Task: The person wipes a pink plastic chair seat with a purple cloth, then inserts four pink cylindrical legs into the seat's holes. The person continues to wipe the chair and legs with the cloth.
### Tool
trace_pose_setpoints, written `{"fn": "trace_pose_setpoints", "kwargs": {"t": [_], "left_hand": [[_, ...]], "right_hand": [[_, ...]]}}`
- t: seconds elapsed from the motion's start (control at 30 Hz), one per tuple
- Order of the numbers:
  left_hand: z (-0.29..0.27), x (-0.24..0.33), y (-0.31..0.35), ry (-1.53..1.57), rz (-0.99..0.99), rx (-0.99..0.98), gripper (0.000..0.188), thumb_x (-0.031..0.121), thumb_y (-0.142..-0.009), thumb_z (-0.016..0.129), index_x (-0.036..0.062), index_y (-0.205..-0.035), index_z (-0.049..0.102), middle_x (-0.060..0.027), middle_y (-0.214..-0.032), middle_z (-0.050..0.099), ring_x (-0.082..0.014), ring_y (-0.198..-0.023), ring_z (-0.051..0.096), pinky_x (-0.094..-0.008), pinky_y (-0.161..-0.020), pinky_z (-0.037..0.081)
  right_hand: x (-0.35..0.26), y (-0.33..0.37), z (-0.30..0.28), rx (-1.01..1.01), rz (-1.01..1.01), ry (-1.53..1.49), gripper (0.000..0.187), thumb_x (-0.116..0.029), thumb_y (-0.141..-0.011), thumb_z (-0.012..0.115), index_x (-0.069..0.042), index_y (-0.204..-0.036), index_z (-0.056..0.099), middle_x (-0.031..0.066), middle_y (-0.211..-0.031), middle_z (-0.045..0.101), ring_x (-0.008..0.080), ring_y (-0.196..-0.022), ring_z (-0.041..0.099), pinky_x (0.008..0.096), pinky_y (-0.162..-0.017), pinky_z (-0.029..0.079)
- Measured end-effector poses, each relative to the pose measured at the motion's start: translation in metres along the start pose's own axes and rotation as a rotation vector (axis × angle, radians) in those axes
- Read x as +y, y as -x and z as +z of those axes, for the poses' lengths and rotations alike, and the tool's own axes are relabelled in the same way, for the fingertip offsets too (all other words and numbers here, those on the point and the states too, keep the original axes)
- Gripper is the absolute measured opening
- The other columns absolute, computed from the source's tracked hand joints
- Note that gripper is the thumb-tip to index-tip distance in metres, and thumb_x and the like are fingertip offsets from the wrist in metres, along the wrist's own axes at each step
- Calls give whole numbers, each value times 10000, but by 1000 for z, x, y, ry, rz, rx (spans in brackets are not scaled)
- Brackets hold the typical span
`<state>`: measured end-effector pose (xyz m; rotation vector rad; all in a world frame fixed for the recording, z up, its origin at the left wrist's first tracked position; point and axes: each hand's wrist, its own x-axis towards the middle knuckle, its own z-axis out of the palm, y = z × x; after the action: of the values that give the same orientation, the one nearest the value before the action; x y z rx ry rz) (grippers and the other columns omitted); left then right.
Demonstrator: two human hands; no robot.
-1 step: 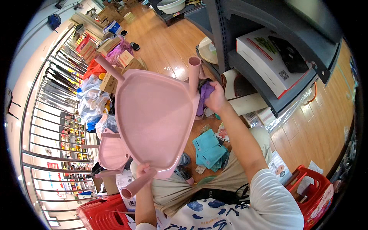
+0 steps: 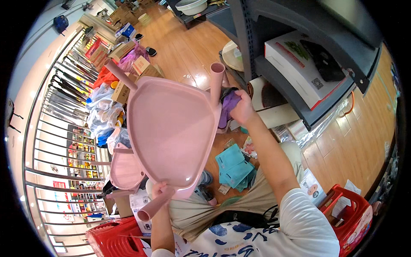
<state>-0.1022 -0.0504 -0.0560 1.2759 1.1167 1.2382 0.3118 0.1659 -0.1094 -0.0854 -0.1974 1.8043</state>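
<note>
A pink plastic children's table (image 2: 173, 128) is held up in front of me, its hollow round legs sticking out. My left hand (image 2: 161, 192) grips its near corner, fingers at the base of the near leg (image 2: 156, 204). In my right hand (image 2: 243, 109) is a bunched purple cloth (image 2: 230, 108), pressed against the far right corner beside the upright leg (image 2: 217, 83). The table's underside hides part of the cloth. A smaller pink plastic piece with legs (image 2: 124, 171) is left of the table, partly covered by it.
Teal flat packets (image 2: 234, 165) lie on the wooden floor between my legs. A grey shelf (image 2: 308, 115) with a white box (image 2: 295, 64) stands at right. Red plastic stools (image 2: 113, 237) flank me. Bags (image 2: 105, 111), cartons (image 2: 145, 67) and a metal railing (image 2: 47, 175) line the left.
The pink table has shifted very slightly left. My right hand and the purple cloth have moved only a little; my left hand keeps its grip.
</note>
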Motion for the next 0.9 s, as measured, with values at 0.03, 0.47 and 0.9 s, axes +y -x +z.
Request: {"fn": "trace_pose_setpoints", "kwargs": {"t": [0.03, 0.47, 0.9], "left_hand": [[4, 3, -5, -189, 125, -18, 147, 104, -774, 582, 18, -892, 578, -69, -786, 567, -174, -620, 569, -280, -520, 463], [2, 87, -7, 11, -315, -76, 408, -113, -675, 540, 112, -1013, 494, -107, -1053, 511, -208, -999, 508, -350, -897, 407], [-89, 0, -4, 467, -399, 114, 152, -79, -680, 543, 62, -737, 547, -39, -745, 564, -128, -675, 544, -248, -634, 462]], "right_hand": [[-4, -4, -20, 30, -109, 274, 327, -270, -886, 399, -51, -1053, 577, 97, -1083, 630, 258, -1057, 568, 398, -998, 378], [-13, 28, 33, -311, 335, 1552, 390, -156, -713, 654, -67, -1093, 647, 198, -969, 631, 300, -921, 614, 345, -811, 469], [8, 18, 43, 18, 94, 993, 276, -153, -901, 553, 5, -1126, 568, 63, -1031, 630, 174, -890, 606, 302, -800, 492]]}}
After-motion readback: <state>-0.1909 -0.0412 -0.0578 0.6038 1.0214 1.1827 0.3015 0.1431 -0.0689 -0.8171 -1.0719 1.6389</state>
